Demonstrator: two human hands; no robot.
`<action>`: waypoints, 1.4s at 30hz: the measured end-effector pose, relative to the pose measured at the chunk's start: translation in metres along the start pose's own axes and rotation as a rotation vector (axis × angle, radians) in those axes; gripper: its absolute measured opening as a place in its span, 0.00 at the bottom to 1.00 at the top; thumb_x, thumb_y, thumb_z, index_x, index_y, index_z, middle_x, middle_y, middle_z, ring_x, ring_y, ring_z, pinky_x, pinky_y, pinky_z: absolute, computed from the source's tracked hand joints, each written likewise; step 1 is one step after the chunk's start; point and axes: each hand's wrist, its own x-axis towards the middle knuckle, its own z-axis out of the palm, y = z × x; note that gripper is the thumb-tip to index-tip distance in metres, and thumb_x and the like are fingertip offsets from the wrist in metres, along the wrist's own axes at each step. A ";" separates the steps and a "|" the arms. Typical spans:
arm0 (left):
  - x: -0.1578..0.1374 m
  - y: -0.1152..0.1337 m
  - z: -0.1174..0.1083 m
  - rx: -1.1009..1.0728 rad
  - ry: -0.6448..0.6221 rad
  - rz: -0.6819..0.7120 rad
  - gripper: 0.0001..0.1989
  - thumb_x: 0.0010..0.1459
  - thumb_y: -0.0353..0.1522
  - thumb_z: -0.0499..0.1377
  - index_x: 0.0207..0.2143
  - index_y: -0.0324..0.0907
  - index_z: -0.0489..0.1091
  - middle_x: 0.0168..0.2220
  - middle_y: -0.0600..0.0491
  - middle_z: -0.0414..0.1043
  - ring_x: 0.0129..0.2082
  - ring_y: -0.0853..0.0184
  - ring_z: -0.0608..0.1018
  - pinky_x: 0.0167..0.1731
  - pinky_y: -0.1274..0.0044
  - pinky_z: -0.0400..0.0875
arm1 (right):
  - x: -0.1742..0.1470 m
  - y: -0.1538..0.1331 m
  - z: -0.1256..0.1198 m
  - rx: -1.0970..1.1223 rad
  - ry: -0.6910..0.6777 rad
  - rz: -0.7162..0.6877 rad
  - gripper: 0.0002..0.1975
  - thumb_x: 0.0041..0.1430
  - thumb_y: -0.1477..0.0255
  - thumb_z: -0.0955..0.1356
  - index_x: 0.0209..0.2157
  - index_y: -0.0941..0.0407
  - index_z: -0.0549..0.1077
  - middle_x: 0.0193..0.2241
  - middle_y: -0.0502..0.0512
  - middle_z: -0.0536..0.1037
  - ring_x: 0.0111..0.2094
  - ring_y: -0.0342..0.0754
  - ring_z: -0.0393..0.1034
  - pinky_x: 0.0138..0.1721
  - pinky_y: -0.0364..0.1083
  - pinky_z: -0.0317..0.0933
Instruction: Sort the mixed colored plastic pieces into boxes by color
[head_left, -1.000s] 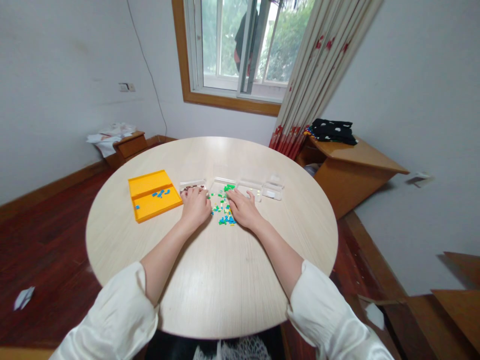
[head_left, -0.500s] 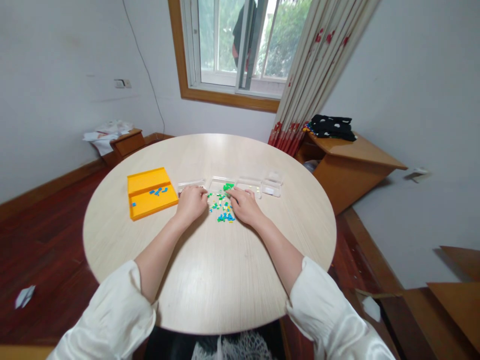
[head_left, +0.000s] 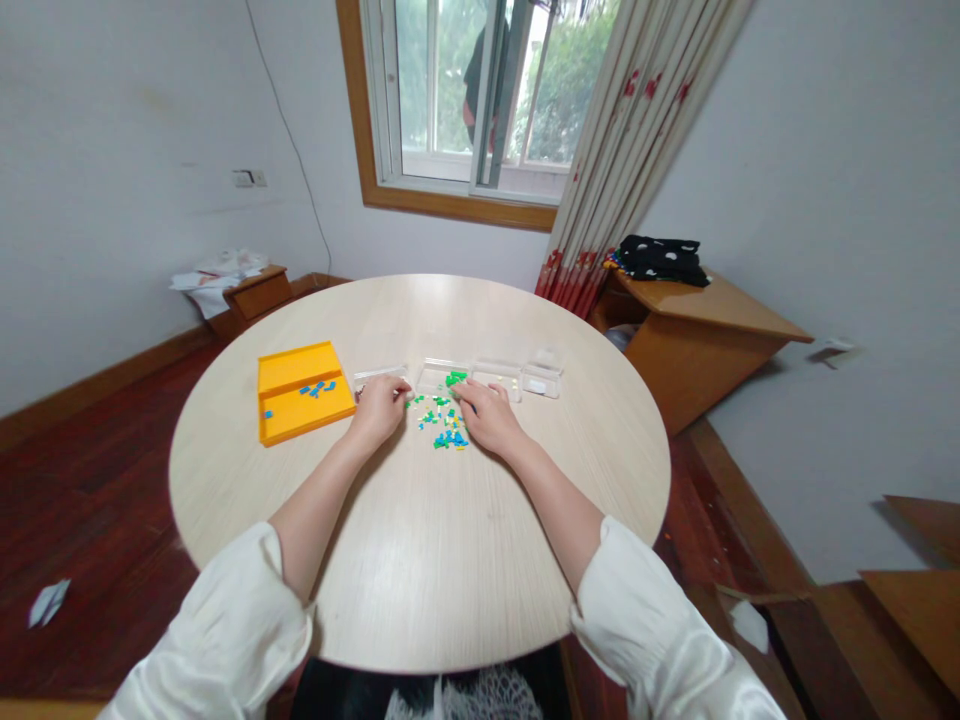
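The loose pieces (head_left: 450, 438) lie near the centre of the frame on the round table (head_left: 442, 560), in the gap between the two hands. They form a ragged strip — its long axis running up and down the frame, with a thin spread leftward at the top and the densest clump, mostly blue and green, at the bottom. The axes of single pieces are too small to tell.

The right hand (head_left: 491, 415) is the nearer one: it sits just right of the strip, fingers loosely bent, tips pointing to the upper left beside the green pieces (head_left: 455, 378) at the middle tray (head_left: 430, 379). Whether it grips a piece cannot be told.

The left hand (head_left: 381, 408) is left of the strip, well apart from the clump, though its fingertips come near the strip's upper left end. Its fingers are curled, with thumb and forefinger close together — too small to tell if anything is pinched there. This hand partly covers the left tray (head_left: 386, 369). Farther left lies the open yellow case (head_left: 307, 420), with a few blue pieces (head_left: 315, 388) inside.
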 end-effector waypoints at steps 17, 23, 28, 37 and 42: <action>-0.013 0.029 -0.018 0.145 -0.008 -0.026 0.14 0.53 0.28 0.49 0.35 0.38 0.74 0.37 0.45 0.76 0.38 0.59 0.76 0.39 0.71 0.67 | -0.004 -0.013 -0.002 0.043 0.076 -0.100 0.18 0.56 0.81 0.59 0.43 0.57 0.75 0.43 0.57 0.77 0.47 0.49 0.67 0.49 0.49 0.57; -0.016 0.035 -0.025 0.320 -0.116 -0.068 0.16 0.53 0.28 0.48 0.36 0.39 0.75 0.38 0.42 0.77 0.39 0.54 0.77 0.35 0.70 0.69 | -0.003 -0.012 0.000 0.035 0.062 -0.105 0.17 0.56 0.81 0.59 0.41 0.57 0.75 0.41 0.57 0.77 0.45 0.49 0.67 0.48 0.48 0.58; -0.015 0.033 -0.024 0.391 -0.199 -0.059 0.17 0.53 0.27 0.48 0.36 0.41 0.76 0.39 0.42 0.77 0.41 0.55 0.77 0.35 0.72 0.70 | -0.003 -0.011 0.001 0.053 0.054 -0.110 0.16 0.56 0.81 0.59 0.40 0.58 0.75 0.40 0.57 0.77 0.43 0.49 0.67 0.47 0.48 0.58; -0.016 0.035 -0.023 0.389 -0.241 -0.055 0.16 0.54 0.27 0.48 0.35 0.40 0.76 0.38 0.43 0.77 0.40 0.56 0.77 0.34 0.72 0.70 | -0.002 -0.005 0.006 0.076 0.067 -0.129 0.16 0.55 0.81 0.60 0.38 0.57 0.76 0.37 0.57 0.78 0.42 0.49 0.67 0.46 0.49 0.59; -0.014 0.032 -0.016 0.316 -0.170 -0.019 0.15 0.55 0.29 0.49 0.35 0.40 0.76 0.38 0.44 0.76 0.39 0.58 0.77 0.35 0.72 0.69 | -0.001 -0.004 0.009 0.105 0.091 -0.137 0.16 0.55 0.81 0.60 0.39 0.57 0.76 0.38 0.58 0.78 0.42 0.50 0.67 0.46 0.50 0.60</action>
